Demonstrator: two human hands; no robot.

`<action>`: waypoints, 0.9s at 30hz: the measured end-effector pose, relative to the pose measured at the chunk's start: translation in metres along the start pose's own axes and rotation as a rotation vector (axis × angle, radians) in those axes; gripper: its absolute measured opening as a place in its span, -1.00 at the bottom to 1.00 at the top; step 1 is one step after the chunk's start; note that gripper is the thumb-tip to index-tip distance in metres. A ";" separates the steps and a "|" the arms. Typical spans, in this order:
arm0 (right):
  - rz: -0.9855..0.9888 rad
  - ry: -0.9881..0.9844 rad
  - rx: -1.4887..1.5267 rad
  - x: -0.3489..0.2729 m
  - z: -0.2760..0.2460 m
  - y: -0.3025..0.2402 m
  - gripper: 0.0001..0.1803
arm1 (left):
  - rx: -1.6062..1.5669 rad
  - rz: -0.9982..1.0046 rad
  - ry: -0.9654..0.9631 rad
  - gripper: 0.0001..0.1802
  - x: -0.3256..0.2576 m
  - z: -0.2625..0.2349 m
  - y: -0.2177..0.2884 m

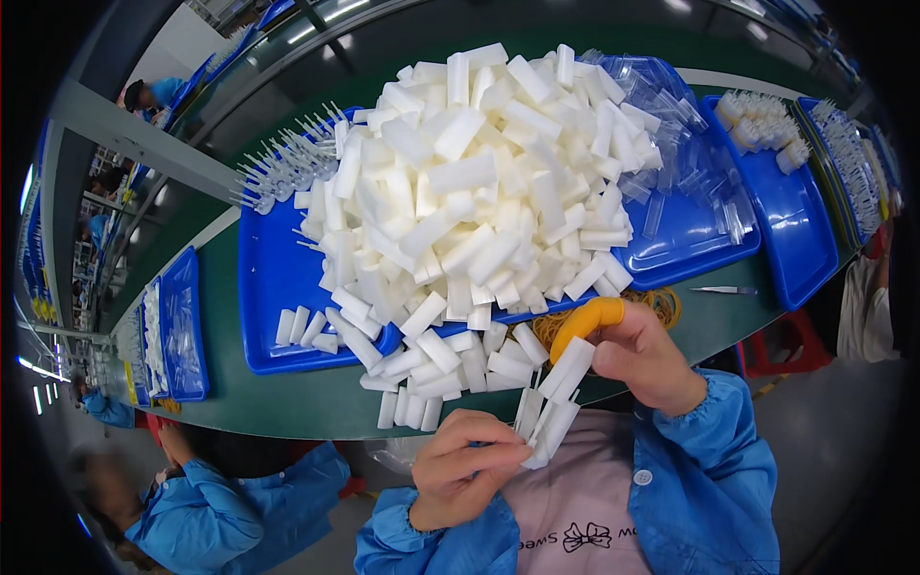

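Note:
My left hand (pixel 467 470) is closed in a pinch on the lower end of a small plastic part with thin prongs. White foam blocks (pixel 556 426) sit along its prongs. In my right hand (pixel 652 359), which wears yellow finger covers (pixel 596 321), a white foam block (pixel 567 371) is pinched against the top of that part. Whether a prong runs inside this block, I cannot tell. Beyond my hands rises a large heap of white foam blocks (pixel 460 192), spilling over the tray's front edge onto the table.
Blue trays (pixel 278 287) lie under the heap; clear plastic pieces (pixel 685 144) fill the right one. Pronged clear parts (pixel 287 163) stand at the left. Rubber bands (pixel 661 305) and tweezers (pixel 724 289) lie on the green table (pixel 230 407). A co-worker in blue (pixel 211 517) sits at left.

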State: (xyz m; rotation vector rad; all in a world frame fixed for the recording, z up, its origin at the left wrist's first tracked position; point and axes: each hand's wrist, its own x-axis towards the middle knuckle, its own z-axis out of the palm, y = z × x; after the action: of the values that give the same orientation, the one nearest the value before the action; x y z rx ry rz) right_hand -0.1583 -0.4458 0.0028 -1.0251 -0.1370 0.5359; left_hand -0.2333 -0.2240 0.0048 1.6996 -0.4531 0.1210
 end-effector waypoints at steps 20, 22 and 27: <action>0.141 -0.237 -0.426 -0.009 0.009 -0.017 -0.82 | 0.066 0.194 -0.140 -0.68 0.003 0.000 0.011; 0.187 -0.216 -0.373 -0.008 0.009 -0.017 -0.83 | 0.162 0.229 -0.173 -0.65 0.007 -0.001 0.013; 0.215 -0.234 -0.414 -0.003 0.006 -0.016 -0.82 | 0.326 0.260 -0.226 -0.61 0.015 -0.002 0.023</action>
State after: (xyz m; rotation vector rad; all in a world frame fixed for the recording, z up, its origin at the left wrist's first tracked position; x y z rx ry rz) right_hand -0.1571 -0.4488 0.0202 -1.3873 -0.3586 0.8461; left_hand -0.2272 -0.2285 0.0315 1.9766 -0.8609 0.2015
